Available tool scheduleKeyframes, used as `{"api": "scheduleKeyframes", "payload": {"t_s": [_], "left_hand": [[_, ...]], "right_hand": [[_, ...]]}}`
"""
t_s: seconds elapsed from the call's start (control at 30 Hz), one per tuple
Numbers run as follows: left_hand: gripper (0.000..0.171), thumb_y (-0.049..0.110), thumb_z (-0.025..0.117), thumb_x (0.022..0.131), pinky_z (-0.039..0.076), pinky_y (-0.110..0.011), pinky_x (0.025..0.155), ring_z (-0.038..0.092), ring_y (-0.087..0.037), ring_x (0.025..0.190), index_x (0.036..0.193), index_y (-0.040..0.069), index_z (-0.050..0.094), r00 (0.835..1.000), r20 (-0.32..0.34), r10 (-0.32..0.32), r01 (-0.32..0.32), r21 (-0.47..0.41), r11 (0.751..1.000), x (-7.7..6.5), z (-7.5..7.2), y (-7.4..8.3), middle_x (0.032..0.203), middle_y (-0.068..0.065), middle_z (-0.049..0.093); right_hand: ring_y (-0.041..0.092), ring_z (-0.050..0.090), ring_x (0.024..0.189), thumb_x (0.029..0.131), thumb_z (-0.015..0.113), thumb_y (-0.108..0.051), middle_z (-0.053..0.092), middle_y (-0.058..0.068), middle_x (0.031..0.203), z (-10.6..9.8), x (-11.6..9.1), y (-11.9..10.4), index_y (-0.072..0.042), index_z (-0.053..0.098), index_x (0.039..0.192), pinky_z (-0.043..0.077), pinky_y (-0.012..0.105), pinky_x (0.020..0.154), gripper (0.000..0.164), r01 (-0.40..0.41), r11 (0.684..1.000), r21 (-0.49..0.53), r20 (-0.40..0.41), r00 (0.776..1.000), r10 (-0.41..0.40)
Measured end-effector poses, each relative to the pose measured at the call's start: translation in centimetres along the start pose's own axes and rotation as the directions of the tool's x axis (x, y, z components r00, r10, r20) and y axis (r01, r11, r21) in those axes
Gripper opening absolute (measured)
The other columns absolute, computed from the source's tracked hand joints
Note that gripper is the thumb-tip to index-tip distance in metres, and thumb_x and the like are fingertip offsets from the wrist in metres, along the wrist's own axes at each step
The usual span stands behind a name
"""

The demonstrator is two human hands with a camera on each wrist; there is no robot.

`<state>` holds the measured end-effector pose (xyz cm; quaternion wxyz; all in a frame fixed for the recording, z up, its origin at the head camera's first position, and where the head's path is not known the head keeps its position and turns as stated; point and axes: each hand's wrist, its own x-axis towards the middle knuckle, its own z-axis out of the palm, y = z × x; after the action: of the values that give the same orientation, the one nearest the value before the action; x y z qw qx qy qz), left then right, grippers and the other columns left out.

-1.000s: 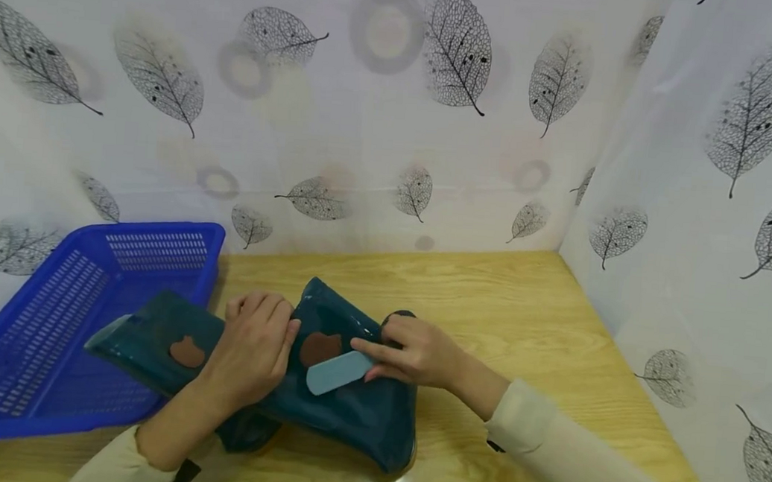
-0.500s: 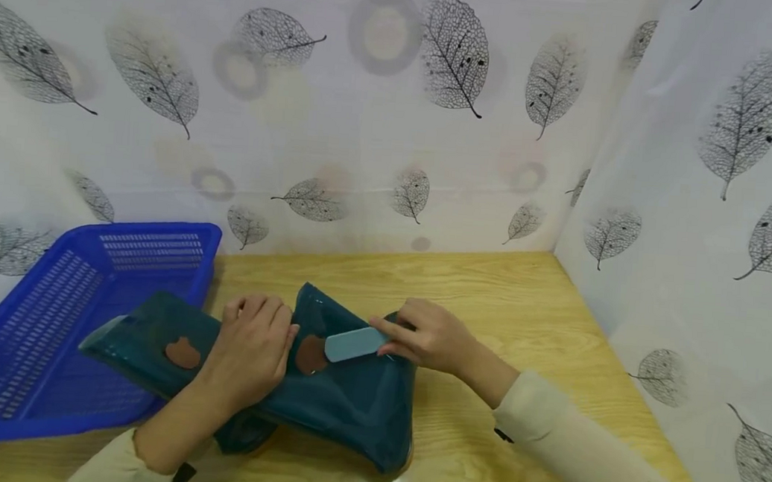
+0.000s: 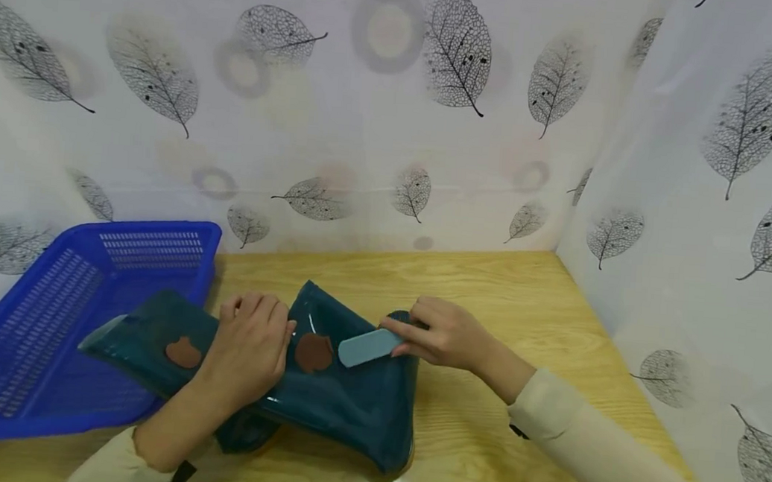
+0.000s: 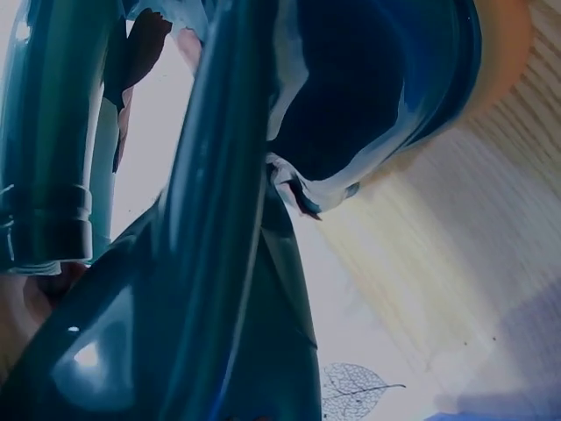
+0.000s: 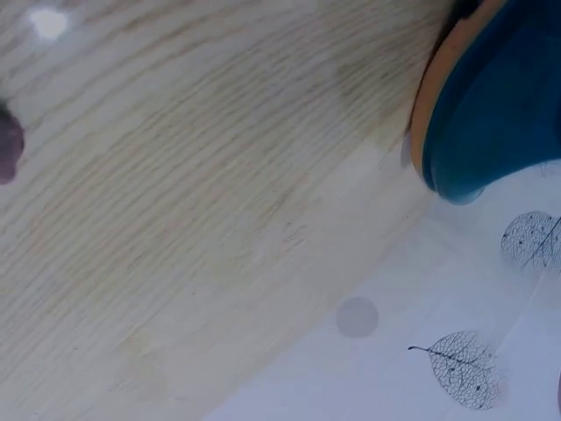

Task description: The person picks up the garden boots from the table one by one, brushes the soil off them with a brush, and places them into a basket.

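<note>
Two glossy dark-teal rain boots [image 3: 361,403], each with a brown apple-shaped patch, lie across each other on the table in the head view. My left hand [image 3: 247,347] grips the boots at the middle, between the two patches, fingers curled over the top. In my right hand [image 3: 443,334] a light-blue oblong brush [image 3: 368,348] is pinched over the right-hand boot, just right of its patch; its underside is hidden. Close up, the left wrist view shows a boot's shiny teal surface [image 4: 210,263]. An orange-edged boot end [image 5: 491,114] shows in the right wrist view.
A blue plastic basket [image 3: 78,414] with slotted walls stands at the left, partly behind a boot. The wooden table [image 3: 489,300] meets a white leaf-patterned curtain [image 3: 367,120] at the back and right.
My right hand has moved the brush up and to the right, from over the brown patch to beside it. The left hand and the boots stay nearly where they were.
</note>
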<state>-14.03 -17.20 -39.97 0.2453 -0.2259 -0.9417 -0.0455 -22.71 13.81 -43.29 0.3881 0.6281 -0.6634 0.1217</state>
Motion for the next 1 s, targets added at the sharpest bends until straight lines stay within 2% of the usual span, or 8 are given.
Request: {"api": "scheduleKeyframes", "payload": {"t_s": [0.17,0.37,0.47,0.6,0.73,0.87,1.0], "left_hand": [[0.021,0.019,0.052,0.097,0.032,-0.053,0.087,0.047,-0.035,0.093,0.084,0.003,0.053,0.999,-0.030,0.012,-0.012,-0.007,1.000,-0.4,0.1,-0.2,0.087,-0.013,0.052],[0.023,0.020,0.048,0.099,0.032,-0.053,0.086,0.046,-0.035,0.091,0.084,0.003,0.053,0.998,-0.064,0.024,-0.025,-0.009,1.000,0.0,0.6,0.6,0.085,-0.014,0.052],[0.026,0.022,0.046,0.100,0.032,-0.053,0.085,0.046,-0.035,0.090,0.085,0.002,0.055,0.998,-0.065,0.010,-0.009,0.028,1.000,0.2,0.8,0.8,0.086,-0.015,0.054],[0.026,0.022,0.048,0.100,0.032,-0.053,0.085,0.047,-0.036,0.091,0.086,0.001,0.055,0.999,-0.039,-0.027,0.030,0.058,0.998,0.2,0.4,0.8,0.087,-0.016,0.054],[0.025,0.022,0.051,0.100,0.033,-0.052,0.085,0.047,-0.035,0.091,0.085,0.003,0.055,0.998,-0.002,-0.069,0.069,0.069,0.995,-0.4,0.1,0.8,0.085,-0.014,0.053],[0.024,0.021,0.051,0.100,0.033,-0.053,0.086,0.047,-0.035,0.090,0.084,0.003,0.054,0.997,-0.026,-0.066,0.067,0.053,0.996,-0.8,0.4,0.7,0.084,-0.013,0.051],[0.023,0.020,0.050,0.100,0.033,-0.053,0.087,0.047,-0.034,0.089,0.084,0.004,0.054,0.997,-0.051,-0.050,0.051,0.027,0.998,-0.9,0.7,0.7,0.083,-0.012,0.050]], "right_hand": [[0.012,0.037,0.058,0.094,0.066,-0.041,0.049,0.001,0.072,1.1,0.5,0.0,-0.010,0.070,0.125,0.035,0.026,0.054,0.044,-0.044,0.999,-0.009,-0.004,0.999,0.044],[0.012,0.039,0.059,0.091,0.070,-0.043,0.049,0.000,0.073,3.1,2.2,-1.4,-0.009,0.069,0.125,0.035,0.025,0.056,0.048,0.038,0.998,0.041,-0.014,0.999,-0.038],[0.012,0.039,0.059,0.092,0.069,-0.043,0.048,0.000,0.074,2.9,2.4,-1.6,-0.008,0.069,0.125,0.035,0.024,0.057,0.048,0.068,0.996,0.055,-0.012,0.998,-0.067],[0.013,0.040,0.058,0.097,0.063,-0.041,0.049,0.001,0.073,1.7,1.5,-0.6,-0.008,0.068,0.127,0.036,0.026,0.055,0.045,0.076,0.995,0.059,-0.049,0.996,-0.073],[0.013,0.039,0.056,0.099,0.060,-0.039,0.050,0.002,0.070,0.9,0.4,0.5,-0.007,0.069,0.124,0.035,0.026,0.052,0.042,0.038,0.998,0.041,-0.104,0.994,-0.034],[0.013,0.041,0.057,0.098,0.063,-0.040,0.052,0.002,0.073,1.5,0.5,0.6,-0.008,0.069,0.125,0.037,0.026,0.053,0.042,-0.002,1.000,0.019,-0.072,0.997,0.004],[0.012,0.041,0.058,0.096,0.064,-0.041,0.050,0.001,0.073,2.8,1.6,0.0,-0.008,0.070,0.122,0.038,0.025,0.054,0.042,0.020,1.000,0.014,-0.057,0.998,-0.019]]}}
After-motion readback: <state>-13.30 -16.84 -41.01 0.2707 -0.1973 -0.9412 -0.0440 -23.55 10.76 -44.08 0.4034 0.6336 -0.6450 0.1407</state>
